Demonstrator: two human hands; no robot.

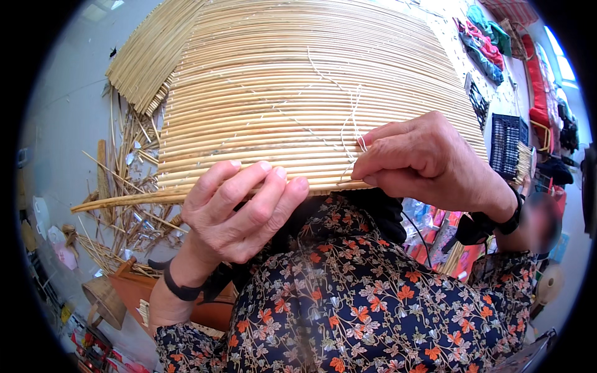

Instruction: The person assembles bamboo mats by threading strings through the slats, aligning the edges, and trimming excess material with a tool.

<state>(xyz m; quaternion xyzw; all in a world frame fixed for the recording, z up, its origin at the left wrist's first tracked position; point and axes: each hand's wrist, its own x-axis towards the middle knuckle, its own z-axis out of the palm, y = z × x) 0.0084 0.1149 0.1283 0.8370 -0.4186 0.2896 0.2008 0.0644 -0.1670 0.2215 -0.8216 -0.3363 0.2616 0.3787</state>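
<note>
A mat of thin, straw-coloured reeds (261, 68) spreads in front of me, its rods lying crosswise and stitched with white thread. My left hand (242, 208) is closed on the near edge, fingers on top and the thumb hidden. Loose reeds (118, 202) stick out leftward from under that hand. Right of it, my right hand (429, 161) pinches at the same edge, thumb against forefinger. White thread (353, 112) runs in loops over the mat to these fingertips. A thin, dark sliver shows by the fingertips, too small to make out for certain.
Another bundle of reeds (149, 56) lies at the far left. Cut reed scraps (137, 180) litter the floor below it. A wooden stool (134, 289) stands at lower left, near a woven basket (106, 301). On the right are a dark plastic crate (507, 140) and piled clothes (485, 46).
</note>
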